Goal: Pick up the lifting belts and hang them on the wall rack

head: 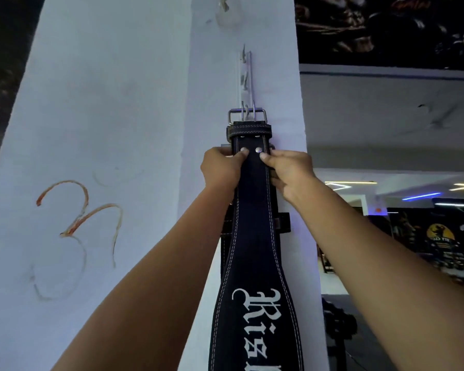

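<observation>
A black lifting belt (pixel 255 236) with white stitching and white gothic lettering hangs down the middle of the view against a white pillar. Its steel buckle (pixel 247 115) sits at a hook of the narrow wall rack (pixel 245 73), a vertical strip with several small hooks. My left hand (pixel 221 168) grips the belt's left edge just below the buckle. My right hand (pixel 288 171) grips its right edge at the same height. Both thumbs press on the front by two rivets. Another dark belt (pixel 283 223) shows partly behind it.
The white pillar (pixel 105 129) carries an orange scrawl on its left face. To the right the gym opens out, with ceiling light strips (pixel 421 195), a dark wall mural (pixel 386 25) above and dark equipment (pixel 338 325) low down.
</observation>
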{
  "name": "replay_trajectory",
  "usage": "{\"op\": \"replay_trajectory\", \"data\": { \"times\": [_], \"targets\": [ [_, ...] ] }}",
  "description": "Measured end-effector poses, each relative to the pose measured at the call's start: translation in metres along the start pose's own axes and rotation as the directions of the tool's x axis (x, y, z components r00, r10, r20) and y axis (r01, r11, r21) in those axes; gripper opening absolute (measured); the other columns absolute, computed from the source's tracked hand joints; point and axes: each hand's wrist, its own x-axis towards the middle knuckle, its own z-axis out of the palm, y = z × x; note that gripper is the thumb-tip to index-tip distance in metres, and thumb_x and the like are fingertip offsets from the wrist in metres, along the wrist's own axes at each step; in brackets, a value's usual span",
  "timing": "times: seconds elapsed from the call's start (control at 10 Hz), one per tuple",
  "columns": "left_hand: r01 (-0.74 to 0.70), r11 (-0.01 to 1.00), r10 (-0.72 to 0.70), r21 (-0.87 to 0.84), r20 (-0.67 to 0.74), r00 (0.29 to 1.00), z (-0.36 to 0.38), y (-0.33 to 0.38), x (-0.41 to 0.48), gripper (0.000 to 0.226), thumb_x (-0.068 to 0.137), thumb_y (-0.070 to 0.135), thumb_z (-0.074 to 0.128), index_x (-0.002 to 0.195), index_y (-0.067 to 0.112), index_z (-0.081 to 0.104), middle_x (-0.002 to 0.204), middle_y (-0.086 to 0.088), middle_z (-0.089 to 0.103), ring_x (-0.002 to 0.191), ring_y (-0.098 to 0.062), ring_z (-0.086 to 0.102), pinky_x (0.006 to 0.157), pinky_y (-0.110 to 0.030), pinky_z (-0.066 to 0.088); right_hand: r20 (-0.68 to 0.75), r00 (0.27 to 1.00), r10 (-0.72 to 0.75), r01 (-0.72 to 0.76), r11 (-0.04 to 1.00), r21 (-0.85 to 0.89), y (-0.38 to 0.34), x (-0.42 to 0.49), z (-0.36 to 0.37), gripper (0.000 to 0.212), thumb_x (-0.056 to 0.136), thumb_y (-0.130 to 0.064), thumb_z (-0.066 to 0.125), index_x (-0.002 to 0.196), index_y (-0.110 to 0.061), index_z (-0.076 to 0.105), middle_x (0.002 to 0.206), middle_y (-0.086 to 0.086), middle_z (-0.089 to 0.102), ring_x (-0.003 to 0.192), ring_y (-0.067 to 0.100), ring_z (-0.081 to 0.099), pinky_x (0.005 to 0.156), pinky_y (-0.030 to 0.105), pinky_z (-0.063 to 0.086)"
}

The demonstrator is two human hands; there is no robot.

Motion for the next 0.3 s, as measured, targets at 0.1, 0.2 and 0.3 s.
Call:
{"op": "replay_trajectory", "data": {
  "times": [0.1, 0.2, 0.3],
  "targets": [
    [0.002, 0.999, -0.004, 0.040, 0.053, 0.999, -0.009, -0.001, -0.016, 0.037, 0.083, 0.021, 0.067, 0.117, 0.007, 0.058, 0.101, -0.005, 0.062, 0.087, -0.020, 0.058, 0.081, -0.031, 0.051, -0.022, 1.000, -0.014, 0.014, 1.000, 0.002, 0.003, -0.022, -0.006, 0.012, 0.077, -0.008, 0.071, 0.088, -0.008, 0.070, 0.107, 0.018, 0.070, 0.098, 0.032, 0.067, 0.091, 0.045, 0.054],
    [-0.064, 0.991, 0.057, 0.117, 0.059, 0.997, -0.024, 0.001, -0.037, 0.039, 0.089, 0.024, 0.058, 0.123, 0.007, 0.051, 0.097, 0.000, 0.054, 0.091, -0.019, 0.055, 0.083, -0.028, 0.044, -0.019, 1.000, -0.018, 0.017, 0.997, -0.073, 0.001, -0.048, -0.010, 0.019, 0.079, -0.019, 0.070, 0.096, -0.009, 0.068, 0.088, 0.002, 0.065, 0.082, 0.018, 0.059, 0.072, 0.028, 0.050],
    [-0.056, 0.985, 0.037, 0.165, 0.117, 0.992, -0.041, 0.002, -0.061, 0.036, 0.089, 0.027, 0.056, 0.120, 0.009, 0.054, 0.097, 0.000, 0.059, 0.096, -0.021, 0.059, 0.084, -0.031, 0.046, -0.044, 0.999, 0.007, -0.011, 0.996, -0.092, -0.002, -0.076, -0.015, 0.010, 0.081, -0.022, 0.068, 0.082, -0.013, 0.065, 0.078, 0.005, 0.055, 0.067, 0.015, 0.046, 0.059, 0.024, 0.039]
  ]
}}
